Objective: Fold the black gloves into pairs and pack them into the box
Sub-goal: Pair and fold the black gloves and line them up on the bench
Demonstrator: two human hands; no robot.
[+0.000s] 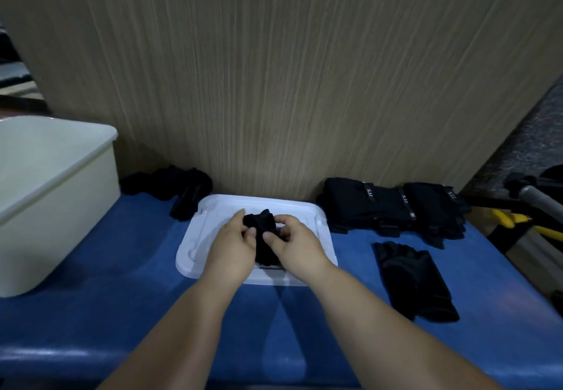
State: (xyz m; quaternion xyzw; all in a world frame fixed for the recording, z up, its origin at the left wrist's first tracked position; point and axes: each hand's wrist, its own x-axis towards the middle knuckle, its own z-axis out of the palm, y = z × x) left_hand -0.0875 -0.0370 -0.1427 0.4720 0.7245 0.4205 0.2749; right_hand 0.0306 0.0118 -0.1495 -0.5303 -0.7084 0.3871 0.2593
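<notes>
- Gloves in hand: a dark glove pair [263, 252] sits between both hands, just above a white lid [320, 222] that lies flat on the blue table [122, 298].
- Grip: the left hand [234, 246] pinches the bundle's left edge and the right hand [297, 246] pinches its right edge. The thumbs are on top and the fingers are curled round the cloth, so both hands hold it closely.
- Axis: the bundle's long side runs away from the person, with its far end bunched up and its near end touching the lid. The fold looks only partly made.
- Target: the cream box [61, 176] stands well apart to the left of the lid, with its open top facing up. It is on the left hand's side, so that hand looks better placed to carry the pair across.
- Supply: a stack of gloves [390, 207] and a single glove [411, 280] lie to the right. A loose heap [176, 185] lies at the back left, between the box and the lid.
</notes>
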